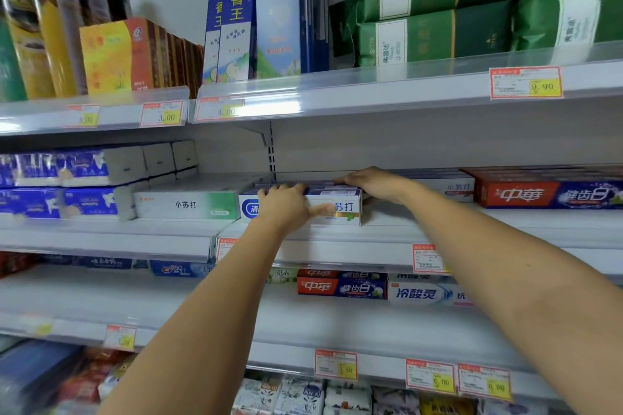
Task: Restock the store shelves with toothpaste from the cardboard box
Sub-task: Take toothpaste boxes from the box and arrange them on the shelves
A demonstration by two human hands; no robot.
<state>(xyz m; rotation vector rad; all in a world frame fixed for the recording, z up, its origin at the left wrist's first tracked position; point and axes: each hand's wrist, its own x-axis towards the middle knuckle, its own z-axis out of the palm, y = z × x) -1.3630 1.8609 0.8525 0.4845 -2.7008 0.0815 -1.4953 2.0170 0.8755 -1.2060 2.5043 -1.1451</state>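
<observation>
A stack of white-and-blue toothpaste boxes (347,209) lies on the middle shelf (337,246), just right of the shelf divider. My left hand (286,204) grips the stack's front face, fingers curled over its top edge and thumb along the front. My right hand (372,184) rests on the stack's top right end, fingers reaching over it. A matching white-and-green toothpaste box (187,204) lies directly to the left. The cardboard box is out of view.
Red toothpaste boxes (546,192) lie to the right on the same shelf, blue-and-white packs (67,185) to the left. The upper shelf holds green bags (438,3) and tall blue cartons (242,10). More toothpaste (340,286) sits on the shelf below.
</observation>
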